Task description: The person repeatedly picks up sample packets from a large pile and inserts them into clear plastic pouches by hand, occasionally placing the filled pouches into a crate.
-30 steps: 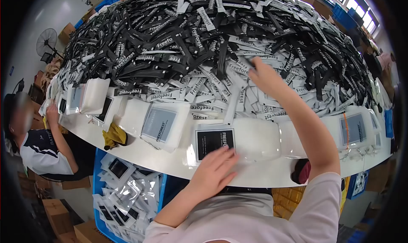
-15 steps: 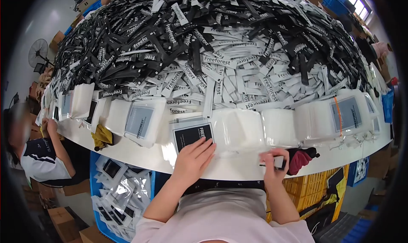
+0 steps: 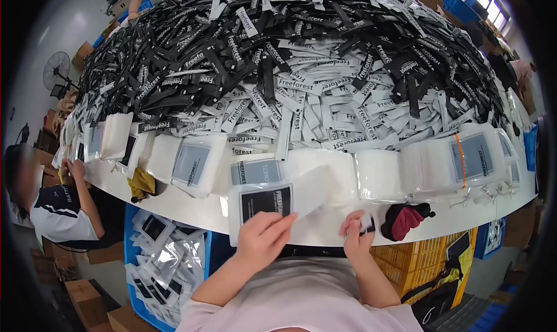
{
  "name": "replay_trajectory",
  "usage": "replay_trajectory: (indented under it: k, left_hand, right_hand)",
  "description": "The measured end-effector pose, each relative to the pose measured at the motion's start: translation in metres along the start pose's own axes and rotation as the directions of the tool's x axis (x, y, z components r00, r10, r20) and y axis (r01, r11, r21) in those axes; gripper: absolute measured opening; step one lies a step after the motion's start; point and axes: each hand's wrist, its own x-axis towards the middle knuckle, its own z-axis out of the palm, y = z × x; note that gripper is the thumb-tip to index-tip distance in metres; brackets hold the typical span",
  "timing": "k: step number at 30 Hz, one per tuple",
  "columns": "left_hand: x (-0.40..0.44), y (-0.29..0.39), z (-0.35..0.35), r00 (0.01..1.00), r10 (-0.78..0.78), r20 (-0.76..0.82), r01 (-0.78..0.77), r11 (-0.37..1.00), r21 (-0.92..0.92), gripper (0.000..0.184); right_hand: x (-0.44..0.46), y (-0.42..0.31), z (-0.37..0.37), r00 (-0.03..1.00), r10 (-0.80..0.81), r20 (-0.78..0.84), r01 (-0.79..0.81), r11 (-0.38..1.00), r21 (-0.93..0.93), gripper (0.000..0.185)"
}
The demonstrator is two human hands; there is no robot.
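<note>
My left hand (image 3: 262,239) grips the edge of a clear plastic bag (image 3: 235,216) with a black printed panel, its thumb and fingers closed near the bag's right side. The bag lies tilted over the table's front edge, and part of it is under my hand. In my closed right hand (image 3: 356,234) is a small black-and-white item (image 3: 367,223), mostly hidden by the fingers. A stack of bags with a grey label (image 3: 255,171) sits just beyond the bag I hold. Right of my right hand lies a red and black cloth item (image 3: 403,222).
A large heap of black and white Freeforest stick packets (image 3: 296,85) covers the table. More bag stacks (image 3: 377,175) line its front. A blue bin (image 3: 129,239) of filled bags stands lower left, a yellow crate (image 3: 406,262) lower right. A person (image 3: 64,210) works at the left.
My left hand has drawn the black-panelled bag off the stack towards me, uncovering a grey label. My right hand has moved left and slightly down, still holding the small item.
</note>
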Motion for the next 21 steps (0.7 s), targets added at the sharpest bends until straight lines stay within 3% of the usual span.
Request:
replay_trajectory:
  k: [2, 3, 6, 7, 10, 11, 12, 14, 18, 20, 21]
  left_hand:
    - [-0.004, 0.004, 0.006, 1.000, -0.013, 0.016, 0.013, 1.000, -0.020, 0.035]
    - [-0.007, 0.006, 0.007, 0.999, -0.028, 0.034, 0.028, 1.000, -0.009, 0.032]
    - [-0.015, 0.011, 0.016, 0.984, 0.096, 0.152, -0.100, 0.995, 0.020, 0.031]
    - [-0.020, 0.013, 0.018, 0.967, 0.148, 0.207, -0.159, 0.986, 0.039, 0.035]
    - [-0.032, 0.008, 0.020, 0.960, 0.192, 0.201, -0.200, 0.980, 0.019, 0.035]
    - [-0.028, 0.005, 0.017, 0.973, 0.168, 0.160, -0.169, 0.986, -0.007, 0.043]
    - [-0.026, 0.012, 0.009, 0.989, 0.025, 0.143, -0.039, 0.995, 0.093, 0.063]
    - [-0.024, 0.009, 0.015, 0.999, -0.036, -0.012, 0.037, 0.993, 0.110, 0.084]
    - [-0.020, -0.002, 0.010, 0.982, -0.004, 0.190, 0.035, 0.987, -0.159, 0.092]
    - [-0.028, 0.002, 0.001, 0.952, 0.006, 0.305, 0.096, 0.943, -0.319, 0.094]
    - [-0.025, 0.005, -0.002, 0.970, 0.013, 0.241, 0.047, 0.969, -0.241, 0.080]
  right_hand:
    - [-0.001, -0.004, 0.003, 0.945, 0.326, -0.015, -0.310, 0.913, 0.267, 0.012]
    - [0.002, -0.010, 0.001, 0.925, 0.380, 0.024, -0.366, 0.870, 0.329, 0.016]
    - [0.019, -0.033, 0.005, 0.774, 0.608, 0.174, -0.633, 0.740, 0.229, 0.014]
    - [0.016, -0.031, 0.014, 0.766, 0.638, 0.074, -0.641, 0.752, 0.150, 0.022]
    - [0.018, -0.030, 0.027, 0.906, 0.374, 0.200, -0.333, 0.919, -0.208, 0.033]
    - [0.020, -0.040, 0.027, 0.892, 0.373, 0.255, -0.303, 0.913, -0.272, 0.032]
    - [0.022, -0.051, 0.030, 0.845, 0.414, 0.338, -0.338, 0.904, -0.264, 0.027]
    - [0.017, -0.070, 0.039, 0.713, 0.496, 0.494, -0.424, 0.868, -0.260, 0.018]
    - [0.013, -0.069, 0.044, 0.740, 0.441, 0.508, -0.373, 0.897, -0.236, 0.021]
    - [0.013, -0.066, 0.037, 0.729, 0.353, 0.587, -0.218, 0.932, -0.290, 0.024]
    - [0.013, -0.065, 0.035, 0.718, 0.309, 0.623, -0.139, 0.942, -0.307, 0.027]
